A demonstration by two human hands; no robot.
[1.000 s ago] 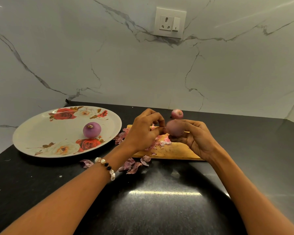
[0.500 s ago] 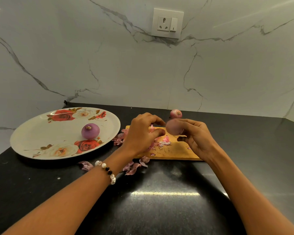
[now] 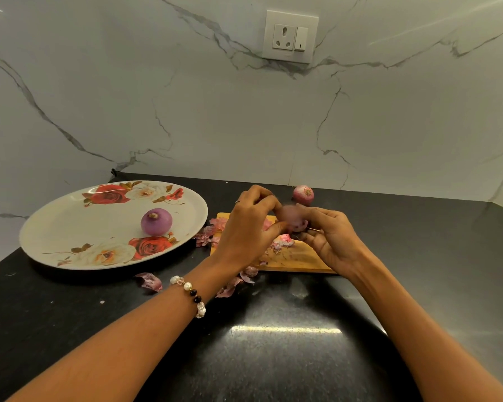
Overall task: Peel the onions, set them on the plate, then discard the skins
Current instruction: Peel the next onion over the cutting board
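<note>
Pink blurred onion (image 3: pixel 292 218), axis unclear, pinched by fingers of both hands

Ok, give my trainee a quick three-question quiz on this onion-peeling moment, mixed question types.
1. True or false: the peeled purple onion lies on the floral white plate.
2. How many onions are visible in all?
3. The unpeeled pink onion sits: A) on the plate, B) on the black countertop behind the wooden cutting board, C) in a bowl.

Key: 1 true; 2 three, counting the blurred pink onion held between the left hand and right hand; 3 B.
</note>
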